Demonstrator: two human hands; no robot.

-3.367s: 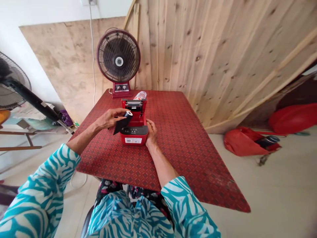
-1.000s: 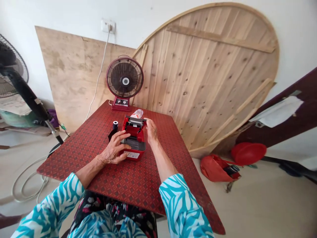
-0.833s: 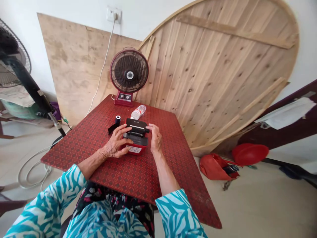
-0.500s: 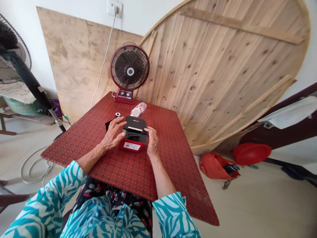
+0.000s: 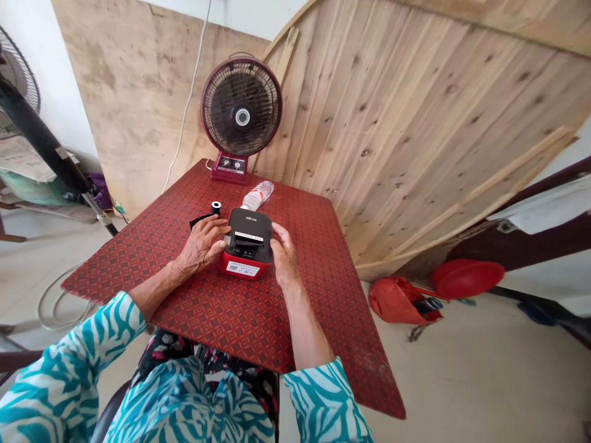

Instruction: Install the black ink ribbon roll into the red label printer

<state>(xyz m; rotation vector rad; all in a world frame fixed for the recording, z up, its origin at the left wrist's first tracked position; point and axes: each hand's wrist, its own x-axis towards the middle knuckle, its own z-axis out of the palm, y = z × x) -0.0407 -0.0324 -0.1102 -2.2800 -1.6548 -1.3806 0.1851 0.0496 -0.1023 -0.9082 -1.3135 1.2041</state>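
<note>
A small red-and-black receipt printer (image 5: 252, 231) sits on the table, its black lid on top and a white label on its red front. My left hand (image 5: 203, 243) lies against the printer's left side, thumb near the front corner and fingers bent along the edge. On the other side, my right hand (image 5: 284, 252) grips the right edge with thumb and fingers. The printer is held between both hands. Just behind my left fingers stands a small dark roll (image 5: 215, 208) with a white-rimmed end, beside a flat black piece (image 5: 199, 220). A clear plastic bottle (image 5: 257, 195) lies behind the printer.
A dark red table fan (image 5: 242, 117) stands at the back of the patterned red table (image 5: 323, 295). Wooden boards (image 5: 369, 123) lean on the wall behind. A floor fan (image 5: 46, 132) is at left; a red bag (image 5: 397, 301) and red basin (image 5: 466, 279) are at right.
The printer's lid appears to lie flatter at the front. My right thumb has come onto the right edge, and my left hand has dropped lower along the left side. The view has shifted slightly.
</note>
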